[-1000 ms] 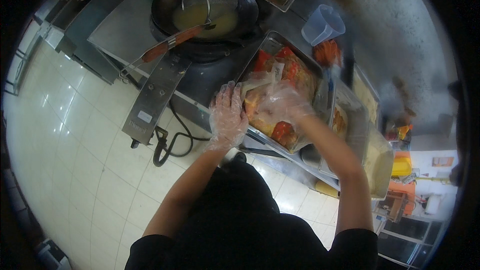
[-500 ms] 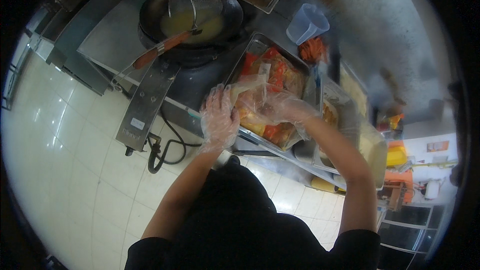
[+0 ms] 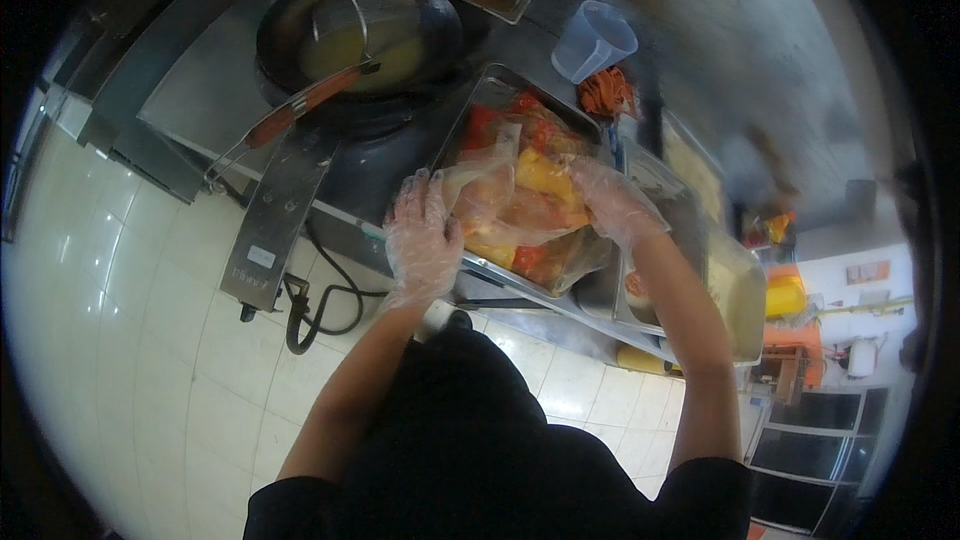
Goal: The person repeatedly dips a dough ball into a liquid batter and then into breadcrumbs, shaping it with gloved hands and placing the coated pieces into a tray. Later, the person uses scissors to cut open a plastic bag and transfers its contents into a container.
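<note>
A clear plastic bag (image 3: pixel 500 155) with red and yellow print lies in a metal tray (image 3: pixel 490 80). Pale pink and yellowish pieces that look like raw chicken (image 3: pixel 540 208) show at its mouth. My left hand (image 3: pixel 422 245), in a clear disposable glove, holds the bag's left edge with the thumb bent toward the fingers. At the bag's right side, my right hand (image 3: pixel 615 205), gloved the same way, has its fingers closed on the film beside a yellow patch. Its fingertips are partly hidden.
A black wok (image 3: pixel 440 20) with yellowish liquid and a wood-handled strainer (image 3: pixel 310 95) stands on a burner at the left. Beyond the tray are a clear jug (image 3: pixel 595 40) and an orange cloth (image 3: pixel 607 92). Metal containers (image 3: pixel 735 290) line the right.
My right hand has drawn out from under the film and moved to the bag's right side. The bag's mouth is spread wider, showing more of the pieces. My left hand stays at its edge.
</note>
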`<state>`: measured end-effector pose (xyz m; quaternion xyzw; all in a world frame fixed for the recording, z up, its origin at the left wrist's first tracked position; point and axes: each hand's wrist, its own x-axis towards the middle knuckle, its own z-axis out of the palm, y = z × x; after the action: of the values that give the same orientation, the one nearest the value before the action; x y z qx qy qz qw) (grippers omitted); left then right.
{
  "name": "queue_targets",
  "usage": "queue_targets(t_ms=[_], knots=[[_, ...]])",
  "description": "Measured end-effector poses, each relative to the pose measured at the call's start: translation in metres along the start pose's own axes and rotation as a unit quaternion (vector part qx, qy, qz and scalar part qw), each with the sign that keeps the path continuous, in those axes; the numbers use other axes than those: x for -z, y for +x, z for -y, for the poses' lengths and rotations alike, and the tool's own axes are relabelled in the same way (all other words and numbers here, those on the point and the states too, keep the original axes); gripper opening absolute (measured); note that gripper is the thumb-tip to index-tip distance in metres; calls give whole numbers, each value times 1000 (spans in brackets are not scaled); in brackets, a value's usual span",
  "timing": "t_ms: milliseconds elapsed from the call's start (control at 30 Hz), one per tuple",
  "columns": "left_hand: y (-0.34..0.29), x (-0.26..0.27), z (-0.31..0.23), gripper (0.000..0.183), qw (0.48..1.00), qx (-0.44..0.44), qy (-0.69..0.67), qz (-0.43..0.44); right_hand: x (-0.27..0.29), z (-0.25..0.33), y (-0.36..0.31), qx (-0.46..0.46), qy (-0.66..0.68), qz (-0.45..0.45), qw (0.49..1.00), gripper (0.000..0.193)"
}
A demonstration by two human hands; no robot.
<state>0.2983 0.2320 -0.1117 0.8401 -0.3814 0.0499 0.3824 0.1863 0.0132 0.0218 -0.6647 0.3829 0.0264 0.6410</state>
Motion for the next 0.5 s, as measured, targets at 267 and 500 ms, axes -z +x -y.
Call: queue_targets(t_ms=[267,500], knots=[[-1,-4,0,66,1000,-2,15,5,15,-28,4,127,333,127,926,40],[-2,-7,2,66,999,-14,36,0,7,-28,-1,107,322,-42,940,45]])
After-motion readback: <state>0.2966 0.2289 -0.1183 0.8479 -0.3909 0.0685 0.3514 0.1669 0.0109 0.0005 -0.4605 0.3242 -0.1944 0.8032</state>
